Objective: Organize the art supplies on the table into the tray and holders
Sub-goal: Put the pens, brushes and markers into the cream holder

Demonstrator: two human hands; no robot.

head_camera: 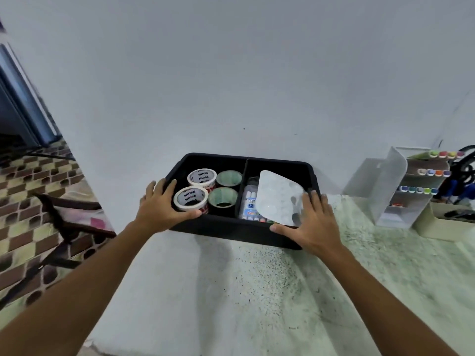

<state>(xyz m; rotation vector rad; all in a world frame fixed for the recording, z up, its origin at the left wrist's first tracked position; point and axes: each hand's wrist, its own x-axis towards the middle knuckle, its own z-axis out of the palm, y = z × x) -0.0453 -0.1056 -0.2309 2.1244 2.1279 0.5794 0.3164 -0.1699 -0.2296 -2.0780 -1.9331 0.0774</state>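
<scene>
Both arms reach forward, forearms long and nearly straight. Left hand [161, 208] grips the left end of the black tray [231, 228]: fingers curled over the rim, thumb along the near wall. Right hand [314, 222] lies on the tray's right near corner, fingers spread and fairly straight over the rim, thumb along the near wall.

Tray sits at the bench's [257, 291] far left corner, against the wall [231, 73], its left end overhanging the bench's left edge. Left compartment: two white tape rolls [190, 198] and two green tape rolls [222, 199]. Right compartment: white palette [277, 199] leaning over a paint set [250, 204].

Clear marker holder [401, 191], with coloured markers [434, 172], stands at the far right edge, well apart from the tray. Broad bare bench between tray and near edge.
</scene>
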